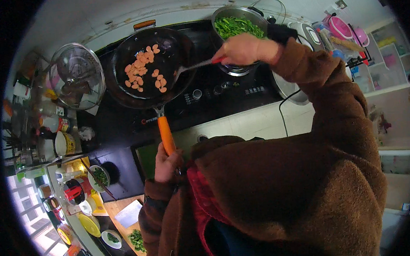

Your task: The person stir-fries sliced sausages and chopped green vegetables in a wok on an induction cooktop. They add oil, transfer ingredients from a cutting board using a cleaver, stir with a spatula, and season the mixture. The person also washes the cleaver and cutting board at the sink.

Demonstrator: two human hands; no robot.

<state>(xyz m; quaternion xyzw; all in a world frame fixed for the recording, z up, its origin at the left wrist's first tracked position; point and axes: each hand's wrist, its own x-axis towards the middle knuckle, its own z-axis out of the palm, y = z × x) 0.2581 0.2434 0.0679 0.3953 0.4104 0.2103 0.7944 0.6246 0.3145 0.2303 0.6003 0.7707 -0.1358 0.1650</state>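
My left hand is wrapped around the orange handle of a dark wok. Sliced sausage pieces lie in the wok, most in one cluster left of centre and several in a smaller group nearer the handle. In my right hand is the red-handled end of a metal spatula. Its blade rests at or near the wok's right inner wall, apart from the slices. Just behind my right hand, a metal pot holds chopped green vegetables.
The black gas hob carries wok and pot. A glass lid stands at the left beside bottles. Lower left are a cutting board with a cleaver and chopped greens, and a bowl of greens. A rice cooker sits right.
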